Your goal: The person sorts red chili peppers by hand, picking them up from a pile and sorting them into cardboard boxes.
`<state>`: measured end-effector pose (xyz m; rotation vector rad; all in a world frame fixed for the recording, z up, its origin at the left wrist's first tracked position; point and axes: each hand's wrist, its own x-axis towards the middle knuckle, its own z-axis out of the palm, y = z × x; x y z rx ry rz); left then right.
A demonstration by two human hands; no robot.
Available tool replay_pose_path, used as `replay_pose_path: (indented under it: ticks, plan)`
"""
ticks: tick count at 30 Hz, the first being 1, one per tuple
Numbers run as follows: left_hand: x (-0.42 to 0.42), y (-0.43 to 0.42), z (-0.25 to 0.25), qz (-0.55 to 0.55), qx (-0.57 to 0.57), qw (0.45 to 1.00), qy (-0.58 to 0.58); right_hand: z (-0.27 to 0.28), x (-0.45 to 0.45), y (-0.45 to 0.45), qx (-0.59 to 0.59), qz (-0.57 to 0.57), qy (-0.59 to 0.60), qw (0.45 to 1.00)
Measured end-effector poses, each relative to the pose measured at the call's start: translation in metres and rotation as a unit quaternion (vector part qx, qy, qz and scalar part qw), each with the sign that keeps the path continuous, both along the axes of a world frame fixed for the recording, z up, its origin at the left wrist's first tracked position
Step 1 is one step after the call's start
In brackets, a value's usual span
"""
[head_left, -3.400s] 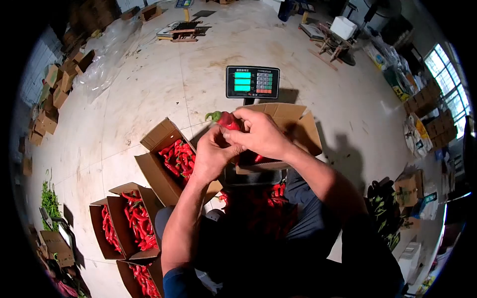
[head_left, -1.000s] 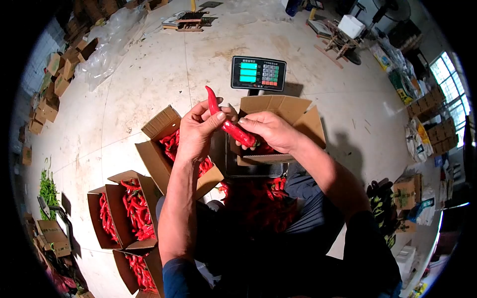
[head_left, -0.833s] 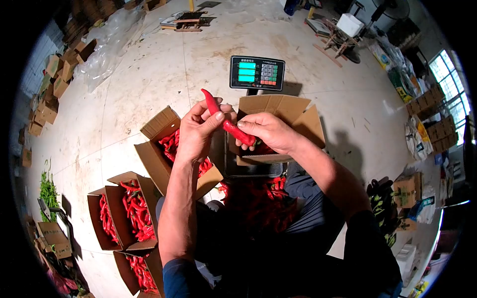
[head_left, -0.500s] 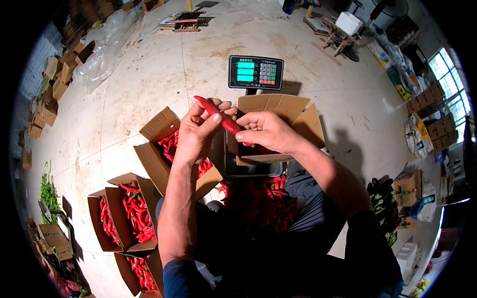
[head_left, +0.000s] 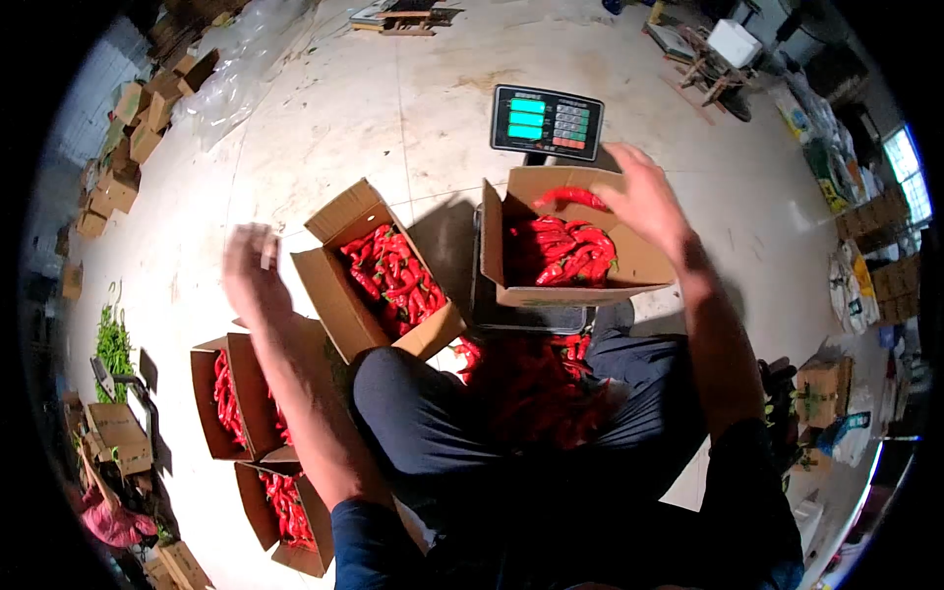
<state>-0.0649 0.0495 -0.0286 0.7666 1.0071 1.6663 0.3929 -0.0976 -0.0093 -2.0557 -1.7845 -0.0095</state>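
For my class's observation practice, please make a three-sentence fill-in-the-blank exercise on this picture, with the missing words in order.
The person's bare ____ hand is the one nearer the long red pepper seen over the open brown cardboard box.
The black rectangular scale display shows ____ lit turquoise panels.
The loose pile of long, slender vegetables at the picture's far left is coloured ____.
Missing words: right; three; green.

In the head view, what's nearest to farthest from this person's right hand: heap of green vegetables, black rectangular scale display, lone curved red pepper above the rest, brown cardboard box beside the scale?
1. Curved red pepper: at the right hand.
2. Black scale display: forward and left.
3. Brown cardboard box: farther left.
4. Green vegetable heap: far left.
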Motion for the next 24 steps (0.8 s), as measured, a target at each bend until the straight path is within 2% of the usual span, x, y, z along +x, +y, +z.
replay_pose_path:
  ticks: [1,3,4,5,6,7,8,10,14,15,16,18,19,24]
  plan:
    - [-0.011,0.004,-0.040,-0.067,-0.020,0.992,0.109,0.005,-0.006,0.001,-0.013,0.004,0.052,0.999]
    - [-0.008,0.003,-0.136,-0.185,-0.131,0.956,0.184,0.029,-0.023,-0.010,-0.041,0.008,0.154,0.987]
    - [-0.007,0.003,-0.184,-0.248,-0.176,0.925,0.227,0.032,-0.029,-0.013,-0.032,0.036,0.144,0.988]
    - [0.025,-0.024,-0.183,-0.235,-0.200,0.875,0.373,0.034,-0.036,-0.016,-0.022,0.064,0.134,0.989]
    - [0.030,-0.028,-0.237,-0.201,-0.158,0.853,0.455,0.036,-0.045,-0.019,-0.011,0.092,0.124,0.988]
    - [0.040,-0.031,-0.254,-0.255,-0.160,0.890,0.343,0.041,-0.053,-0.022,-0.039,0.085,0.133,0.987]
    - [0.044,-0.025,-0.294,-0.128,-0.189,0.795,0.562,0.047,-0.061,-0.027,-0.066,0.078,0.139,0.985]
    - [0.071,-0.026,-0.251,-0.081,-0.279,0.749,0.595,0.059,-0.077,-0.032,-0.126,0.062,0.171,0.975]
    - [0.080,0.003,-0.266,-0.011,-0.223,0.708,0.669,0.042,-0.090,-0.051,-0.087,0.162,0.174,0.967]
    - [0.082,0.010,-0.265,-0.001,-0.245,0.705,0.665,0.045,-0.092,-0.053,-0.144,0.172,0.214,0.951]
    - [0.086,0.018,-0.265,0.001,-0.270,0.716,0.643,0.035,-0.092,-0.057,-0.159,0.173,0.204,0.950]
    - [0.087,0.035,-0.265,0.007,-0.320,0.733,0.600,0.028,-0.096,-0.057,-0.167,0.203,0.112,0.958]
    - [0.090,0.041,-0.267,0.021,-0.329,0.732,0.596,0.028,-0.100,-0.053,-0.178,0.206,0.111,0.956]
    - [0.090,0.060,-0.273,0.011,-0.322,0.677,0.662,-0.001,-0.093,-0.051,-0.168,0.234,0.110,0.951]
